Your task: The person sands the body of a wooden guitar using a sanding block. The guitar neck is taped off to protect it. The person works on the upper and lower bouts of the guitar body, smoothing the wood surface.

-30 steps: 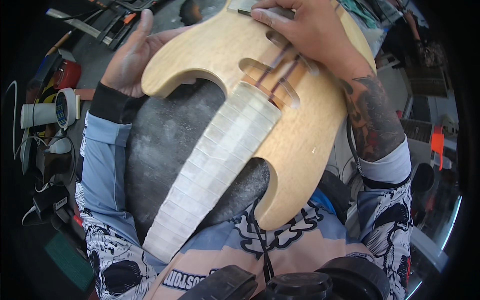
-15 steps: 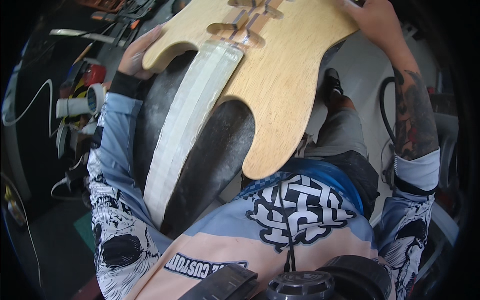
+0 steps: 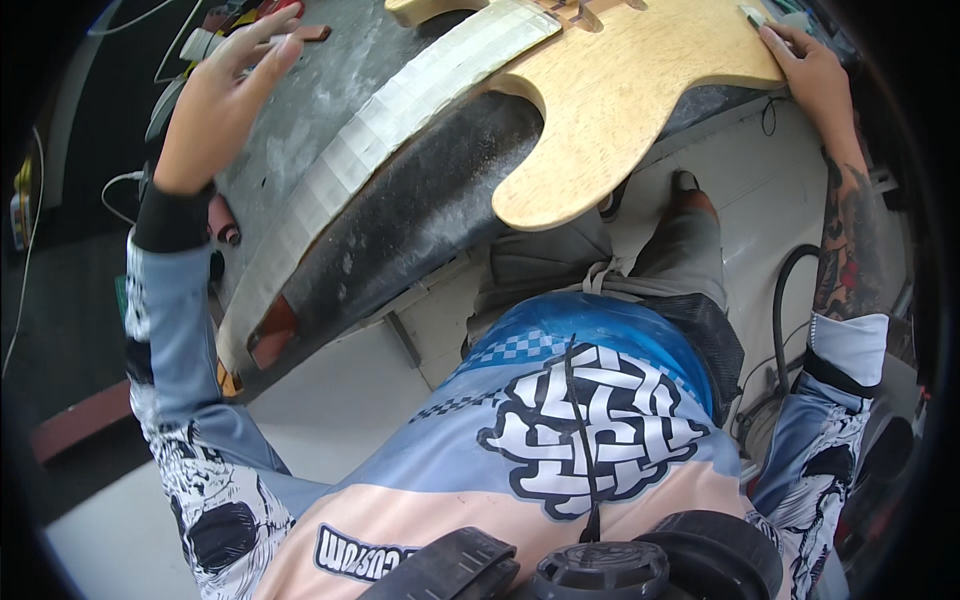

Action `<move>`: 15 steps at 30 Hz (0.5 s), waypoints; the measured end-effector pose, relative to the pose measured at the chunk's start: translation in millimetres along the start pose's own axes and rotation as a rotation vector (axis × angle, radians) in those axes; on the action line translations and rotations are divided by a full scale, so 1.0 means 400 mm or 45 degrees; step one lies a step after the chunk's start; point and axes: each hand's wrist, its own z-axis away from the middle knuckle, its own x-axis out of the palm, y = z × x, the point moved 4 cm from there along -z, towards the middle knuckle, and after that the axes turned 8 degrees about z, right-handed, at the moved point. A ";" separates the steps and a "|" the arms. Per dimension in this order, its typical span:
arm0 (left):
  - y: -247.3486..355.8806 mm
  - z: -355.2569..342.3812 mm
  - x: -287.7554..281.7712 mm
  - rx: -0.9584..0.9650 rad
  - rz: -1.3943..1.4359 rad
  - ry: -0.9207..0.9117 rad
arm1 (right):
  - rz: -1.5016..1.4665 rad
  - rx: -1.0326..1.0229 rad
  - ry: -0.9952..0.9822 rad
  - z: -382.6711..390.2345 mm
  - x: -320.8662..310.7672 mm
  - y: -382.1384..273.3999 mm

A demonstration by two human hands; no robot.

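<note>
A pale wooden electric guitar body [image 3: 640, 100] with a dark-striped centre strip lies on a dark, dusty workbench [image 3: 300, 110]. Its neck [image 3: 390, 125], covered in strips of whitish tape, runs toward the lower left along the bench edge. My left hand [image 3: 222, 110] is raised off the guitar, left of the neck, fingers stretched out and holding nothing. At the body's right edge, my right hand [image 3: 815, 85] has its fingers bent together beside a small pale piece [image 3: 752, 15]. What exactly those fingers grip is too small to tell.
A red and brown tool [image 3: 310, 34] and other items sit at the bench's far left. A reddish cylinder [image 3: 222, 218] lies near my left sleeve. On the floor to the right runs a black hose [image 3: 785, 290]. My legs stand close to the bench edge.
The guitar, held up by both hands before, now rests on the bench. My left hand has let go and moved left. My right hand has shifted to the body's right edge.
</note>
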 end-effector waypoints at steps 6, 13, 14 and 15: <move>0.234 0.202 0.133 0.330 -0.209 0.218 | -0.087 0.052 0.079 0.007 -0.012 -0.043; 0.316 0.256 0.401 0.310 -0.483 -0.038 | -0.474 0.046 0.127 0.046 -0.028 -0.084; 0.302 0.260 0.409 0.304 -0.511 -0.030 | -0.496 0.090 0.144 0.057 -0.034 -0.085; 0.282 0.261 0.401 0.303 -0.540 -0.028 | -0.518 0.141 0.163 0.080 -0.056 -0.106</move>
